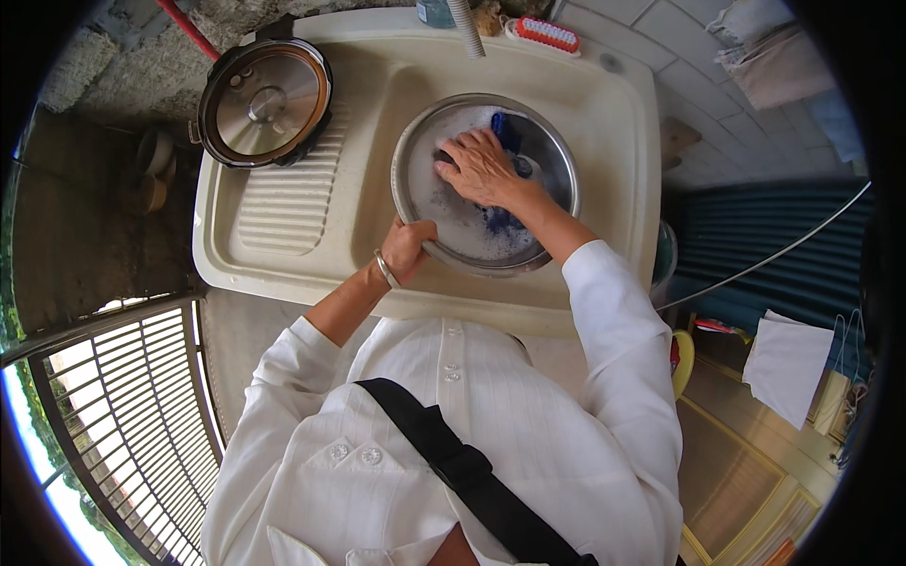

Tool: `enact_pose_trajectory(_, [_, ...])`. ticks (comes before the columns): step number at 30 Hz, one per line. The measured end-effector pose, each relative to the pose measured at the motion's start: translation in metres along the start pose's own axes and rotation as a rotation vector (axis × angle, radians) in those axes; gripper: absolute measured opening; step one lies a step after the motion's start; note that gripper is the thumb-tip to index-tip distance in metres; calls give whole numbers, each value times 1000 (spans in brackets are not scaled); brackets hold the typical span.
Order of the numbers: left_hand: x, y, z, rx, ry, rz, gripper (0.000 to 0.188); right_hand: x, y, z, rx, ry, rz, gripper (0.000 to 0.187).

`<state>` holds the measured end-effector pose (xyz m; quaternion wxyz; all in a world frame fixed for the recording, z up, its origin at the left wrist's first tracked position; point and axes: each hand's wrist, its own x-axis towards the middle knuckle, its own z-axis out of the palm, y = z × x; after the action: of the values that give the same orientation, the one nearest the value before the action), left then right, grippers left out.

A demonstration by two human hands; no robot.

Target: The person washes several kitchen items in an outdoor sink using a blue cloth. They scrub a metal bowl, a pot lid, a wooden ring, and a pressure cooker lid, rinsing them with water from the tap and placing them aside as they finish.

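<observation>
The washbasin (559,174) is silver, the cloth (507,130) deep blue, the sink (612,179) cream, the scrub brush (547,36) red and white.

The basin (564,172) at the upper centre looks like bare metal, smooth and shiny, with a polished rim. Fine white foam (444,212) films the water in it, and the dark blue item (507,132) there looks wet and cloth-like. The cream sink (618,170) has a smooth, low-sheen surface, moulded into ridges on the left. At the upper left, the pot lid (250,99) is glossy, mirror-like metal, against a rough, grainy wall (142,66). Along the top edge, the pale hose (464,26) is ribbed plastic and the red-and-white brush (547,35) looks plastic. The white shirt (396,453) is matt, finely striped cloth; the black strap (411,415) looks like webbing, its buckle (466,466) plastic. The bracelet (387,270) is shiny metal.
</observation>
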<state>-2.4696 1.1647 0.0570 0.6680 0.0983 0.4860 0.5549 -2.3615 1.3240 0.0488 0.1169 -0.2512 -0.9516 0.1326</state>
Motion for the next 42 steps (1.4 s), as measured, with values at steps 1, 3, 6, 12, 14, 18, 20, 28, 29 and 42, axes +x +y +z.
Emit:
enact_pose_trajectory(1, [1, -1, -3, -6, -5, -2, 10, 2, -5, 4, 116, -52, -16, 41])
enact_pose_trajectory(3, [-1, 4, -1, -41, 17, 6, 11, -1, -23, 2, 256, -132, -79, 36])
enact_pose_trajectory(6, [-11, 16, 7, -87, 82, 16, 12, -18, -36, 0, 453, -269, -161, 31])
enact_pose_trajectory(12, [-17, 42, 5, 65, 189, 8, 25, -44, -23, -27, 497, -624, -20, 17])
enact_pose_trajectory(14, [-15, 53, -1, 116, 147, -42, 50, -50, -9, -19, 350, -541, 86, 16])
enact_pose_trajectory(18, [-23, 81, 19, 273, 162, 2, 68, -72, 10, -6, 128, -38, 253, 27])
enact_pose_trajectory(20, [-16, 90, 22, 387, 175, 30, 81, -80, 12, 6, 276, -10, 467, 46])
enact_pose_trajectory(28, [24, 128, 44, 980, 109, 84, 91, -58, -53, -1, 624, 110, -11, 51])
enact_pose_trajectory(29, [31, 127, 45, 1087, 124, 106, 89, -55, -66, -4, 767, 18, 62, 45])
enact_pose_trajectory(42, [47, 146, 61, 1576, -223, 888, 53, -74, -12, -88, 1134, 215, 335, 37])
